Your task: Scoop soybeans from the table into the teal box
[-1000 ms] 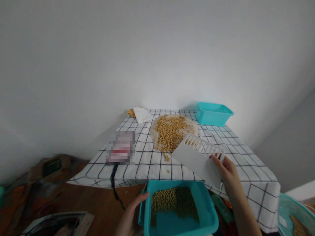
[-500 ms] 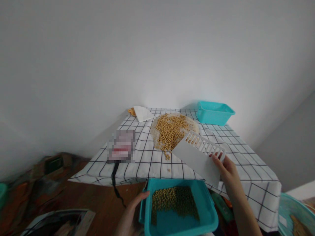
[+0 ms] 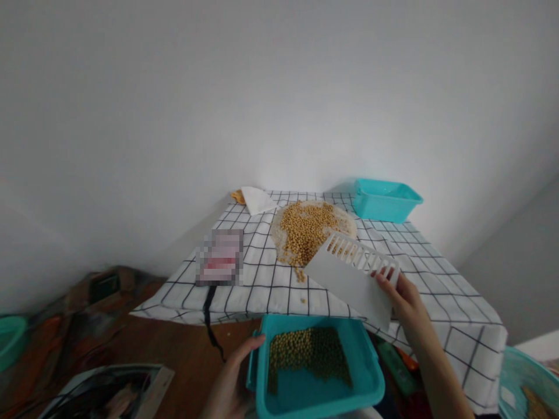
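My left hand [image 3: 239, 372] grips the left side of a turquoise plastic bin [image 3: 323, 401], its thumb over the rim. Yellowish beans [image 3: 290, 349] and darker green beans [image 3: 327, 352] lie inside, toward the far side; the bin is just below the table's front edge. In my right hand [image 3: 404, 297] is a flat white plastic board [image 3: 351, 282] with a row of slots along one edge, held by its right end. The board's left corner is beside a pile of soybeans [image 3: 308, 230] spread on a round pale mat [image 3: 347, 222].
A checked cloth [image 3: 262, 285] covers the table. A second turquoise bin [image 3: 386, 203] stands at the back right, against the wall. White paper [image 3: 257, 201] lies at the back left, and a blurred-out packet [image 3: 222, 256] with a black strap nearer. Tubs and boxes stand on the floor.
The view has shifted slightly, moving the table and its things a little rightward. Both hands keep their holds on the bin and the board.
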Demonstrator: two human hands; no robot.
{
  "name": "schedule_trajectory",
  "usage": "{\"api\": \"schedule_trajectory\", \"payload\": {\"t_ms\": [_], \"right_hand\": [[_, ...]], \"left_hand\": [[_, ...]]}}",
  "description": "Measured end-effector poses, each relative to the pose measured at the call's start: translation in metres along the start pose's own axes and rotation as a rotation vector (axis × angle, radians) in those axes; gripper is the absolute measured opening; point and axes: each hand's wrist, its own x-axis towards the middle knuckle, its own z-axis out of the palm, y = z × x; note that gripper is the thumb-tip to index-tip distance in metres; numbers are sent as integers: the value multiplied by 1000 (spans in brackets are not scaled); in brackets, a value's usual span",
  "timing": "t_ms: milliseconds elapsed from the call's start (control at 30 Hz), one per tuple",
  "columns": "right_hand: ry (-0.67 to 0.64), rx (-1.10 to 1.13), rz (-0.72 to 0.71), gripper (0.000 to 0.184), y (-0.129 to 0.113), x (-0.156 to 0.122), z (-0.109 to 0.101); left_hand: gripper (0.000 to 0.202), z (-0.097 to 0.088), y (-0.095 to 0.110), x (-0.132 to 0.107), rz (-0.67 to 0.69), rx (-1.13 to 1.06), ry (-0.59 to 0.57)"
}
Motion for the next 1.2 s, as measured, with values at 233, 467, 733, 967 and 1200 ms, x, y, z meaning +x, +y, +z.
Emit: {"api": "schedule_trajectory", "payload": {"t_ms": [233, 467, 733, 967, 1200], "right_hand": [[-24, -57, 12, 37, -4, 7, 6], [-14, -79, 60, 41, 3, 9, 12], [-34, 6, 91, 39, -2, 14, 14], [-125, 95, 119, 35, -9, 20, 20], [-256, 105, 104, 29, -16, 12, 15]], "left_hand": [[7, -4, 2, 10, -5, -70, -50], [6, -7, 2, 8, 19, -92, -38], [5, -3, 6, 3, 30, -52, 2], [5, -9, 9, 4, 60, -50, -10], [12, 1, 14, -11, 84, -57, 10]]}}
